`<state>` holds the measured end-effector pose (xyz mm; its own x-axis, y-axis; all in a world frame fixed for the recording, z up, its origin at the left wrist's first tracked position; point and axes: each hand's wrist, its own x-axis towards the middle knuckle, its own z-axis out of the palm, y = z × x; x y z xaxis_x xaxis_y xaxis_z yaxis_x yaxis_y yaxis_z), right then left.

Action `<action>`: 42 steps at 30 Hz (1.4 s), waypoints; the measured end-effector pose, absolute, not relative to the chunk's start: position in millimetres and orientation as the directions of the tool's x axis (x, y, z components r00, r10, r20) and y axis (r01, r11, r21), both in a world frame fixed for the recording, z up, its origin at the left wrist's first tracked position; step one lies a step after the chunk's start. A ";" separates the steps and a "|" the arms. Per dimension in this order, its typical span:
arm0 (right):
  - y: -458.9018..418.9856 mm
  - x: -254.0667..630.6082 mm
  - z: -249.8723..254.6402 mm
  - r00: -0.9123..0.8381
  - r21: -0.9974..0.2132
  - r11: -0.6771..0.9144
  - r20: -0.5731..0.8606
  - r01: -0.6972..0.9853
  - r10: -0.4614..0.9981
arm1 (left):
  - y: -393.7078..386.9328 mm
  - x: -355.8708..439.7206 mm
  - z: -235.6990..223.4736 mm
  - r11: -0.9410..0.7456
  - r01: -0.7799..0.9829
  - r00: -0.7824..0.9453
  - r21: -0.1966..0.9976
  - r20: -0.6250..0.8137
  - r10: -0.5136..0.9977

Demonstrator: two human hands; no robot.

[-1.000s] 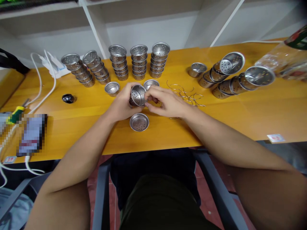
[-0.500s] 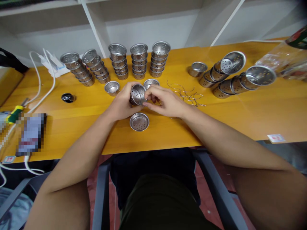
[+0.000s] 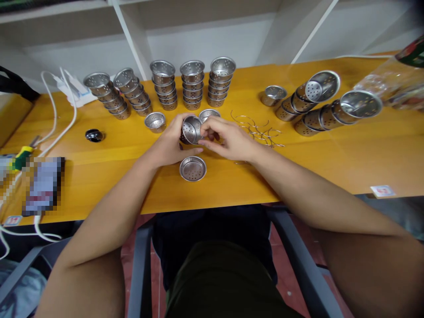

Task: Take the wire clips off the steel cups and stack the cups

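Observation:
My left hand (image 3: 170, 143) is wrapped around the side of a perforated metal strainer cup (image 3: 192, 129), whose open mouth tilts toward me. Its thumb sticks out below the cup. At the cup's right rim, my right hand (image 3: 221, 139) has thumb and index finger pinched together; whatever sits between them is too small to make out. Just below lies a shallow strainer cup (image 3: 193, 168), apart from both hands. Another strainer cup (image 3: 209, 115) stands behind my right fingers, partly hidden. One more small cup (image 3: 155, 122) is left of my left hand. Thin curved wires (image 3: 260, 131) lie scattered right of my right hand.
Several stacks of strainer cups (image 3: 192, 84) stand along the back. Leaning stacks (image 3: 326, 110) and a single cup (image 3: 273, 95) are at the right, near a plastic bottle (image 3: 387, 84). At left are a phone (image 3: 43, 185), white cables (image 3: 71, 121) and a black object (image 3: 94, 135).
My left thumb has shifted outward below the cup, and the cup has turned slightly. My right hand stays at its rim. Other objects have not moved.

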<state>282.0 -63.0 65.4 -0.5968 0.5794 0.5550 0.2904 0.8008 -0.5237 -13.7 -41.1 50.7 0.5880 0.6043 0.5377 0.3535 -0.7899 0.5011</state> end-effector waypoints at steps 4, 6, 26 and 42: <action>-59.2 279.9 58.6 -0.594 -0.504 0.805 0.558 0.312 0.579 | -31.2 -21.7 49.6 -0.801 0.441 0.565 0.406 0.567 0.599; -59.2 278.4 58.1 -0.592 -0.493 0.818 0.577 0.298 0.563 | -24.4 -27.8 50.2 -0.781 0.495 0.547 0.380 0.562 0.620; -28.0 309.8 54.6 -0.354 -0.557 0.612 0.506 0.562 0.786 | -13.1 -30.0 75.4 -0.523 0.802 0.441 0.288 0.305 0.844; -18.1 319.0 51.4 -0.463 -0.421 0.573 0.340 0.703 0.818 | 33.0 -59.3 31.2 -0.578 0.742 0.438 0.340 0.407 0.802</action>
<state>319.0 -18.1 51.4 -0.4634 0.8182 0.3403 0.7032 0.5733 -0.4205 -59.3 33.0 31.2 0.4380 0.8017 0.4068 0.7418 -0.5779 0.3402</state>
